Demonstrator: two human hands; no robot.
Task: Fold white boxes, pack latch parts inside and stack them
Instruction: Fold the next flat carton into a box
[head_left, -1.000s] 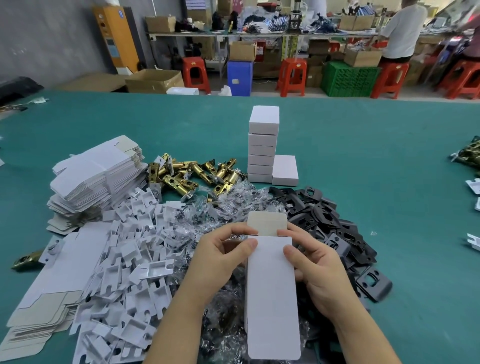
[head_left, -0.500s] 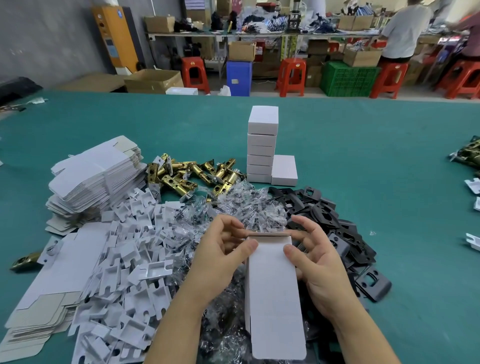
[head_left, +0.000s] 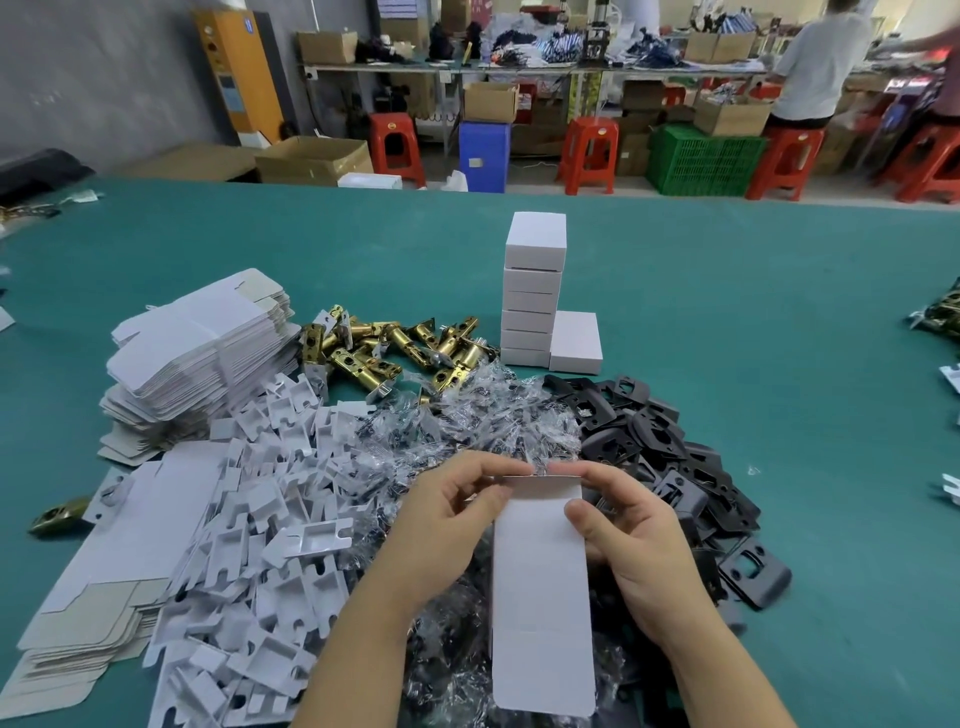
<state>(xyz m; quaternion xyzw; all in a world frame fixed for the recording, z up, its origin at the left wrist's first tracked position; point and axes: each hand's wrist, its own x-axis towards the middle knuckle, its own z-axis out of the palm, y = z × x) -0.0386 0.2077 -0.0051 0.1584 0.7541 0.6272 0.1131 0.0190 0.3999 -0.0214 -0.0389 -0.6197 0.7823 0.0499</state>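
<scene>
Both hands hold a long white box (head_left: 540, 587) at its far end, above the parts pile. My left hand (head_left: 447, 519) grips its left side, thumb on top. My right hand (head_left: 623, 535) grips the right side. Fingertips of both press the end flap down flat. Brass latch bolts (head_left: 384, 348) lie in a heap behind. A stack of several closed white boxes (head_left: 532, 296) stands beyond, with one more box (head_left: 575, 343) beside it.
Flat unfolded box blanks (head_left: 197, 343) are piled at left, more (head_left: 88, 634) at lower left. White plastic inserts (head_left: 260, 519), bagged screws (head_left: 467, 415) and black plates (head_left: 670, 457) cover the green table (head_left: 779, 312). Beyond it are red stools and a person.
The box's end flap, standing up a second ago, has been folded down and closed under my fingertips. The box has hardly shifted.
</scene>
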